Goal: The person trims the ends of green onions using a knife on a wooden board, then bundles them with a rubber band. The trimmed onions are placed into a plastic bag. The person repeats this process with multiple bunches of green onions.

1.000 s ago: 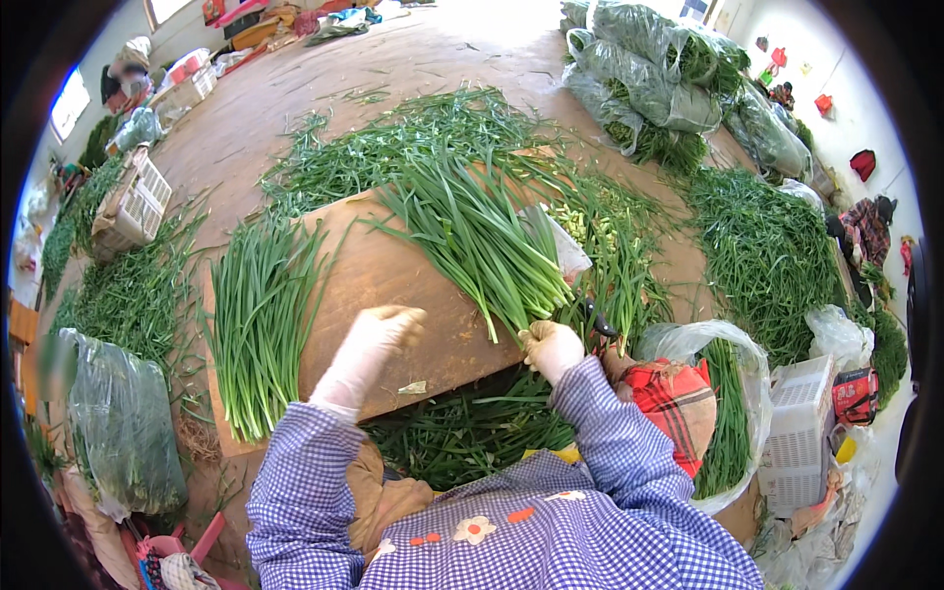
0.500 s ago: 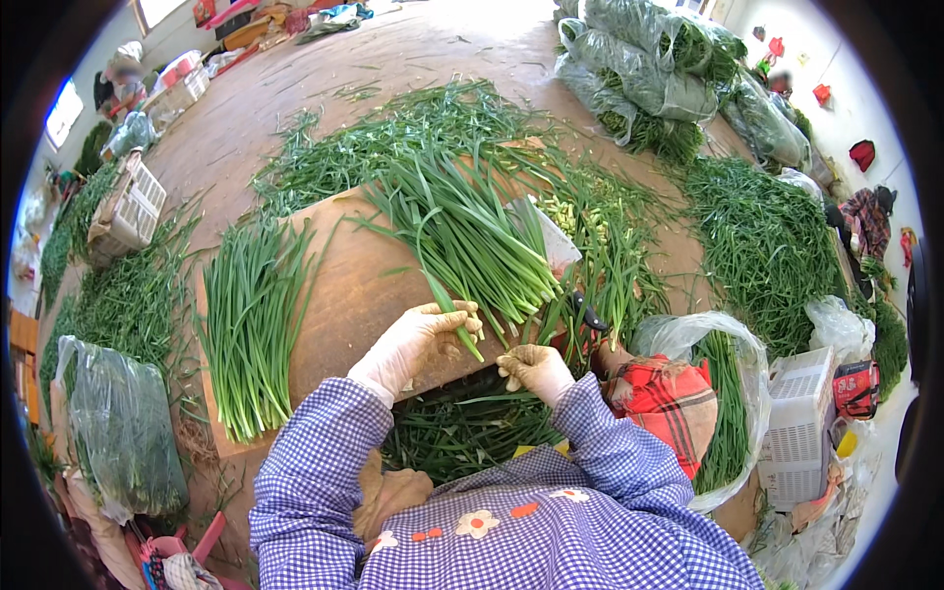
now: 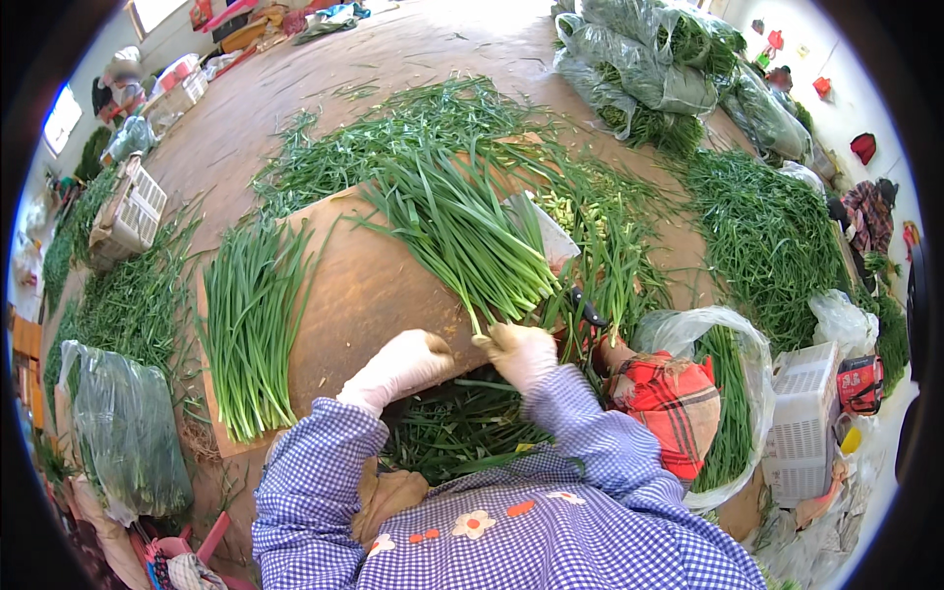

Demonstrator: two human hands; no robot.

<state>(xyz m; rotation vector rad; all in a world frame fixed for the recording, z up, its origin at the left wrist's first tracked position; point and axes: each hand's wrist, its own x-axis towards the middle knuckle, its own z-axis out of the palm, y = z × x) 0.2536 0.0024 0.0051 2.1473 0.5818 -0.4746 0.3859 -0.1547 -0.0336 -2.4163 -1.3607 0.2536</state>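
Both hands wear pale gloves. My right hand (image 3: 523,354) is closed at the near edge of the board, its fingertips pinching the pale stem end of a garlic chive. That stem belongs to a large loose bunch of garlic chives (image 3: 467,236) on the wooden board (image 3: 359,295). My left hand (image 3: 405,366) is curled just left of it, over the board's near edge; whether anything is inside its fingers is hidden. A tidy bunch of garlic chives (image 3: 251,334) lies at the board's left. Right of the big bunch rests a knife with a wide blade (image 3: 553,236) and black handle (image 3: 590,311).
Loose leaves (image 3: 462,423) lie below the board, before my lap. A clear bag of chives (image 3: 723,413) stands at right, beside a white crate (image 3: 801,423). Filled bags (image 3: 649,69) are stacked at far right; another bag (image 3: 128,423) stands at left. Trimmings (image 3: 393,128) cover the floor beyond.
The single chive that my left hand held is no longer visible, and that hand has drawn slightly left and down. My right hand has moved up to the big bunch's stem ends.
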